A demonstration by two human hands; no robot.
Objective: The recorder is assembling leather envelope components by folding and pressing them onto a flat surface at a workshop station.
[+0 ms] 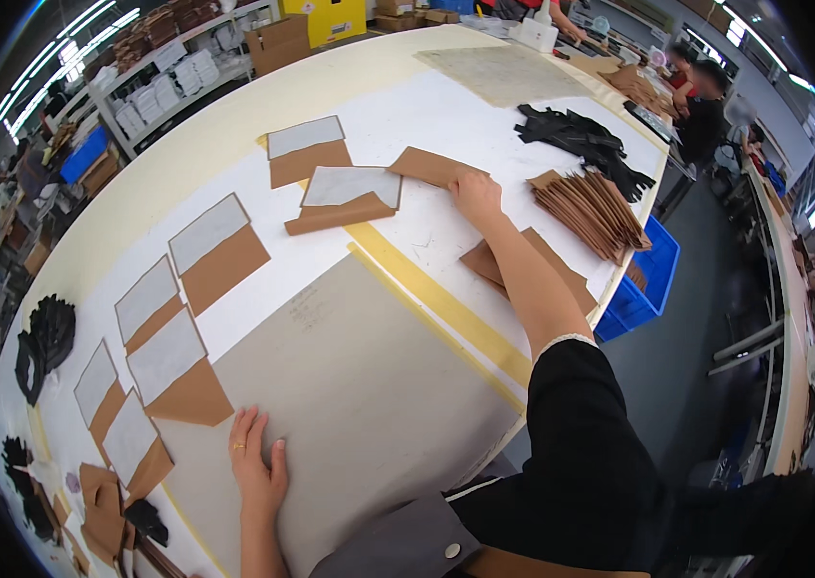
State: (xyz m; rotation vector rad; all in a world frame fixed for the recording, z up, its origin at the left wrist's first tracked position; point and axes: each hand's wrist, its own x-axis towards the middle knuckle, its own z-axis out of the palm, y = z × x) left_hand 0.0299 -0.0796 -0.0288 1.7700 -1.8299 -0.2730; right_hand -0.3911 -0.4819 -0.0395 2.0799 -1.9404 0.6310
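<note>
The brown piece (438,167) lies toward the far side of the white-covered table (263,289), its left end at the upper right corner of a brown panel with a pale grey patch (351,193); whether the two touch cannot be told. The right hand (477,199) is at the piece's right end, back of the hand upward, fingers bunched and bent down onto the material. Whether they pinch it or only press on it cannot be determined. The right forearm extends well forward, slanting leftward out of a black sleeve (585,405) with pale trim.

The left hand (256,467) rests low on the grey mat (378,385), back upward, fingers nearly straight, held close together and pointing forward, thumb set apart to the right. A ring is on one finger. The fingertips are just beside the lower corner of another patched panel (179,368).

Further patched panels run down the left side. Yellow tape (446,301) borders the mat. To the right of the right hand stands a fanned stack of brown pieces (588,214), with black strips (581,143) beyond it and a blue bin (656,275) beside the table edge
</note>
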